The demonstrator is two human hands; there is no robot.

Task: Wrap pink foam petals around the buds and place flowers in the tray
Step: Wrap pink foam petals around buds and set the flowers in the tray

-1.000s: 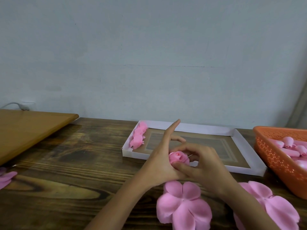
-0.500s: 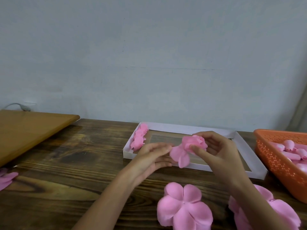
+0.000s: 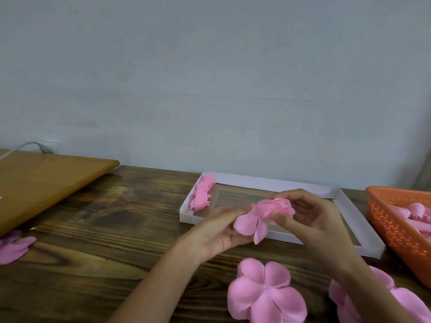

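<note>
Over the tray's near wall, your R hand (image 3: 312, 220) grips the flower (image 3: 276, 206): thumb on the front of the rolled head, fingers curled round behind it. A couple of loose petals (image 3: 247, 223) hang down & left from the head, not yet wrapped. Your L hand (image 3: 217, 234) is just beside them, palm turned up, fingers mostly straight w/ the tips touching the petals from behind. It's blurred, so can't tell if the thumb pinches anything. Both hands are raised off the table (image 3: 105, 229), w/ the flower between them, in front of the tray (image 3: 263, 183).

Tray is a shallow white box w/ a brownish floor, lying flat at the far side of the table. Inside it, a row of done flowers (image 3: 202, 194) lies along the left wall.

Nearer you, below the hands, a flat pink blank (image 3: 265, 292) lies on the table. A 2nd blank (image 3: 410, 306) lies to its right, partly under your R forearm. An orange basket (image 3: 391, 229) sits at the right edge, just beside the tray's right wall, w/ pink buds (image 3: 417, 208) in it.

Far left: a tan board (image 3: 46, 178) lies over the table's corner, pink scraps (image 3: 14, 248) lie at the frame edge near it, & a grey cable (image 3: 35, 145) shows against the wall behind.
</note>
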